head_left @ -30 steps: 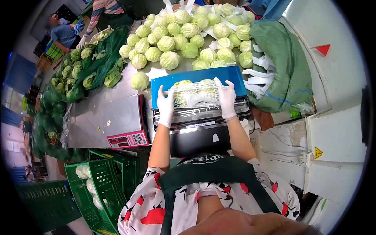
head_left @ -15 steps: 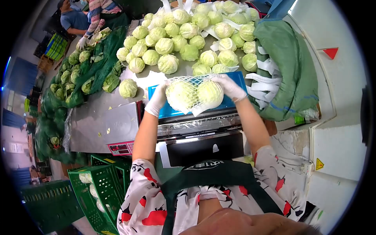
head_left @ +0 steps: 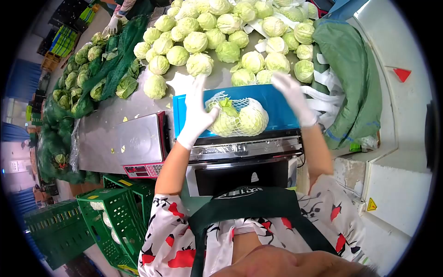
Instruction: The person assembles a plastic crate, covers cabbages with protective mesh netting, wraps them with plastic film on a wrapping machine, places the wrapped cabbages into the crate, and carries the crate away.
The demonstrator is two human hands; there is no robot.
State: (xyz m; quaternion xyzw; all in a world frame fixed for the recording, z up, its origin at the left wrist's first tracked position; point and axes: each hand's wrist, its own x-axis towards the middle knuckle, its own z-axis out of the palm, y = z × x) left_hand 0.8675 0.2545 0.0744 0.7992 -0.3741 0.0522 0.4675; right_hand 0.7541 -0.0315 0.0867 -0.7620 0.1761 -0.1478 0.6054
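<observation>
Two pale green cabbages (head_left: 253, 121) in a white foam net sleeve (head_left: 237, 104) lie side by side on a blue tray (head_left: 284, 113). My left hand (head_left: 198, 113), in a white glove, is at the left cabbage (head_left: 224, 123); its fingers point away from me, and its thumb reaches the net. Whether the thumb presses on it is hard to tell. To the right of the cabbages, apart from them, my gloved right hand (head_left: 294, 98) is over the tray's right end, fingers stretched out and slightly blurred, with nothing in it.
Loose cabbages (head_left: 195, 42) are heaped behind the tray. A scale (head_left: 140, 138) stands at left, a wrapping machine (head_left: 244, 150) in front. White net sleeves (head_left: 323, 104) spill from a green sack (head_left: 353, 78). Green crates (head_left: 110, 221) stand lower left; another person's gloved hand (head_left: 111, 25) is upper left.
The netted cabbages have come down onto the tray and turned. My right hand has let go and moved right; my left hand has opened beside them. The view has shifted slightly.
</observation>
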